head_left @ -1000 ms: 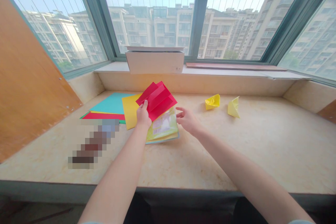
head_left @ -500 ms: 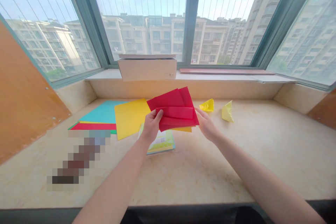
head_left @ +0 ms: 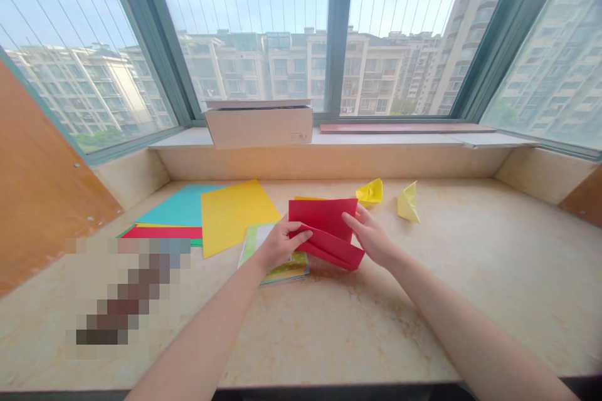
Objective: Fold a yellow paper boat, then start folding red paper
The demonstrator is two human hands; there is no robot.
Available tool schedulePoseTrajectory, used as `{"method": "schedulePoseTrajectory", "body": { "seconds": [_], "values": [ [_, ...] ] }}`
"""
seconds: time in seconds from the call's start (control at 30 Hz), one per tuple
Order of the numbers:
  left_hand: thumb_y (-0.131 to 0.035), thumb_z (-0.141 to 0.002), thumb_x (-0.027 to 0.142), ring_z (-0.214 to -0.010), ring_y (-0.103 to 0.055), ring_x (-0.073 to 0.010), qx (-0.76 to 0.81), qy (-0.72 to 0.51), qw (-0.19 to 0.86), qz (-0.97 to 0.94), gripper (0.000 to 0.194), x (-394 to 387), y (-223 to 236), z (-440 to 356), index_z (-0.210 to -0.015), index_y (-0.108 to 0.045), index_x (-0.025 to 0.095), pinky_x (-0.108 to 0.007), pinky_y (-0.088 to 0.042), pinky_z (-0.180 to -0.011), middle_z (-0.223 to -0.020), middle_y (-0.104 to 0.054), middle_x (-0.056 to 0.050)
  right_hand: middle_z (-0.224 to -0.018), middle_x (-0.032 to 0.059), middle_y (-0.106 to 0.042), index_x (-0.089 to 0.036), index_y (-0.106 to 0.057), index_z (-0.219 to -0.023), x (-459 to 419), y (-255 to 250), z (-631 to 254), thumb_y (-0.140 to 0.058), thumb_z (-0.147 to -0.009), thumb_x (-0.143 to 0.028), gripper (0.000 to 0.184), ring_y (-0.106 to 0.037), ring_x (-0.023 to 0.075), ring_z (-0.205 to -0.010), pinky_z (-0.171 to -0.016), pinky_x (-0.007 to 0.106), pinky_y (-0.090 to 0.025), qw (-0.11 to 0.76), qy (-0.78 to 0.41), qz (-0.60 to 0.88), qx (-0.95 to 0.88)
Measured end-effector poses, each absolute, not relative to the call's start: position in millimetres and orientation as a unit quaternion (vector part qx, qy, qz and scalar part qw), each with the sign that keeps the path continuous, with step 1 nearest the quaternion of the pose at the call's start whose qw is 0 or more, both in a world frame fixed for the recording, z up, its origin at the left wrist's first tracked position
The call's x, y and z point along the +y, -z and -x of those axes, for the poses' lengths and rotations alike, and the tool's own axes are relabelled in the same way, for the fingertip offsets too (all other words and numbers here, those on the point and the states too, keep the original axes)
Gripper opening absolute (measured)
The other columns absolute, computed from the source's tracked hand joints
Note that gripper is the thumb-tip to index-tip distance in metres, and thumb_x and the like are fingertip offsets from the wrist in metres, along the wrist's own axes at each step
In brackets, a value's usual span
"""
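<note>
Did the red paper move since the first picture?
Yes. Measured against the white box on the windowsill, the red paper has shifted to the right and now sits farther below the box in the view.

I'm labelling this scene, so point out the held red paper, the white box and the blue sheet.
Held red paper (head_left: 325,220): head view, on its rear panel.
White box (head_left: 259,128): head view, on its front.
Blue sheet (head_left: 175,206): head view, on its visible middle.

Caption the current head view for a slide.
Left hand and right hand hold folded red paper, a small yellow paper shape lying beyond.
</note>
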State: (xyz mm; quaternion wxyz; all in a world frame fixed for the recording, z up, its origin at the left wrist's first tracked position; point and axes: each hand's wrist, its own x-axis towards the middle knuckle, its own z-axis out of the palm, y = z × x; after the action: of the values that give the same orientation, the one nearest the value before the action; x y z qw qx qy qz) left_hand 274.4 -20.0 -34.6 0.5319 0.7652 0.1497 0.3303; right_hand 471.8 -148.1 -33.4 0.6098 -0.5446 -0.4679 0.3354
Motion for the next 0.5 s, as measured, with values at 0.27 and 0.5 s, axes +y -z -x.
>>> {"method": "schedulePoseTrajectory", "body": {
  "seconds": [0.27,0.5],
  "values": [
    [-0.071,-0.086,0.05,-0.088,-0.069,-0.0223,0.21,-0.458,0.509,-0.698,0.031,-8,27,-277,-0.091,-0.074,0.019,-0.029,-0.055,-0.077,-0.096,-0.074,-0.008,-0.107,0.0052,-0.075,-0.025,-0.069,-0.107,-131,40,-483,-0.056,-0.099,-0.036,0.02,-0.071,0.0257,-0.096,-0.082,0.039,-0.059,0.598,-0.26,0.622,-0.433],
    [-0.047,-0.099,0.054,-0.042,-0.055,-0.0123,0.358,-0.608,0.424,-0.568,0.036,17,10,-256,-0.091,-0.054,0.019,-0.021,-0.041,-0.041,-0.057,-0.056,0.005,-0.129,0.0098,-0.064,-0.019,-0.062,-0.129,-70,40,-509,-0.064,-0.099,-0.036,0.034,-0.067,0.0238,-0.107,-0.09,0.045,-0.058,0.535,-0.194,0.735,-0.369]
  ]
}}
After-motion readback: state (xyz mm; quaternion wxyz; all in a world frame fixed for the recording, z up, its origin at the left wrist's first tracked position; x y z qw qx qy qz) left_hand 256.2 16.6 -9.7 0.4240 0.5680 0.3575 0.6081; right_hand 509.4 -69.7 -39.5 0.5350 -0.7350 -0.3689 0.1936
